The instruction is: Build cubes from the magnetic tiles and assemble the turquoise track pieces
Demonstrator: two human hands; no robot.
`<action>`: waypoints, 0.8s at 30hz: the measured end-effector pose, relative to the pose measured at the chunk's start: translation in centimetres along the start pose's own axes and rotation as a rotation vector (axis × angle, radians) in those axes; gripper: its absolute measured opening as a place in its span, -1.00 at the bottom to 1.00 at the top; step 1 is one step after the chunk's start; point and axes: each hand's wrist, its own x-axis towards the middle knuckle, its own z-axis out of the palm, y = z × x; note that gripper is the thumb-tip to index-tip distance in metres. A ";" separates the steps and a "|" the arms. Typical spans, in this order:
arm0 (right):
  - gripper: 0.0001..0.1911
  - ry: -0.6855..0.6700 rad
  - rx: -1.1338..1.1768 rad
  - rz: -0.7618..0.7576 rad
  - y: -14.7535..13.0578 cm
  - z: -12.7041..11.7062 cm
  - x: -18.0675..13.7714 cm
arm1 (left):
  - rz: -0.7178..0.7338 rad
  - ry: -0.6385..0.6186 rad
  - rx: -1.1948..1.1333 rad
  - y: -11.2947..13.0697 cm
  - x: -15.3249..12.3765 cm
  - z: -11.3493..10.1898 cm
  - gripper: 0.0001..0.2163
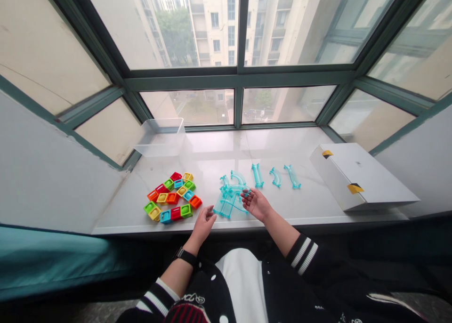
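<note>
A pile of translucent turquoise track pieces (231,203), straight and curved, lies on the white sill in front of me. My right hand (256,204) is at the pile's right side, its curled fingers closed on a turquoise track piece that blends with those behind it. At the pile's lower left, my left hand (205,222) rests near the sill's edge with fingers loosely apart and nothing in them. Right of the pile, a straight track piece (257,175), a short curved piece (275,177) and a wavy piece (292,177) lie apart in a row.
Several red, yellow, green, blue and orange blocks (172,198) lie together at the left. A clear plastic bin (162,141) stands behind them by the window. A white box (363,177) with yellow-and-black tabs sits at the right. The sill's front edge (282,223) runs close to my body.
</note>
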 end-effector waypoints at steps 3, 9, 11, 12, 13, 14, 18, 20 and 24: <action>-0.75 -0.052 0.030 0.015 -0.2 0.3 -0.5 | -0.044 0.007 -0.050 0.5 -0.2 -0.1 -0.33; -0.77 -0.223 0.037 0.006 -0.5 0.1 -1.8 | -0.005 0.053 -0.076 3.1 -0.1 -0.7 -0.36; -0.78 -0.280 0.034 0.003 -0.6 -0.2 -2.2 | 0.019 0.042 -0.133 4.7 0.1 -0.6 -0.38; -0.79 -0.308 0.029 0.001 -0.6 -0.3 -2.5 | 0.019 0.013 -0.183 5.5 0.2 -0.3 -0.37; -0.78 -0.335 0.018 -0.002 -0.6 -0.3 -2.7 | 0.008 -0.033 -0.245 6.4 0.2 0.0 -0.35; -0.78 -0.363 0.002 -0.007 -0.6 -0.4 -2.9 | -0.022 -0.099 -0.316 7.2 0.2 0.4 -0.33; -0.76 -0.455 -0.113 -0.056 -0.8 -0.4 -3.7 | -0.207 -0.504 -0.558 10.2 -0.7 2.4 -0.27; -0.77 -0.470 -0.164 -0.089 -1.1 -0.5 -3.9 | -0.234 -0.621 -0.636 11.1 -1.3 3.2 -0.30; -0.78 -0.451 -0.190 -0.146 -1.9 -1.1 -4.1 | -0.245 -0.626 -0.744 12.2 -2.2 4.0 -0.46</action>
